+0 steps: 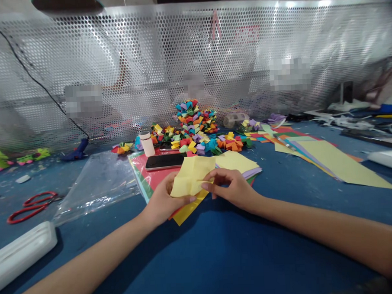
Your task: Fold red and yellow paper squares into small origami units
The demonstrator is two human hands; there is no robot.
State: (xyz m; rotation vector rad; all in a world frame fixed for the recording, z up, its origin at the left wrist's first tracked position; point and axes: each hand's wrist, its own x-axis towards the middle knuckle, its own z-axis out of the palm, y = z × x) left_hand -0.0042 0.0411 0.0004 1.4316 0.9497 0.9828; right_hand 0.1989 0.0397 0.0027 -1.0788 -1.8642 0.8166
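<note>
A creased pale yellow paper [191,175] is held up between both hands. My left hand [164,199] grips its left and lower edge, thumb in front. My right hand [228,186] pinches the paper's right side between thumb and fingers. Below and behind it lies a stack of coloured sheets [141,177], with a deeper yellow sheet [186,214] at its near corner. Just behind the right hand is a pile of pale yellow squares [237,161]. A black phone [164,162] rests on the stack beyond the left hand.
Folded colourful paper pieces [195,129] are heaped at the back, near a white bottle [147,144]. Red scissors [32,206], a clear plastic bag [100,181] and a white device [23,254] lie left. Long paper strips [339,160] lie right. A perforated metal panel [153,58] stands behind.
</note>
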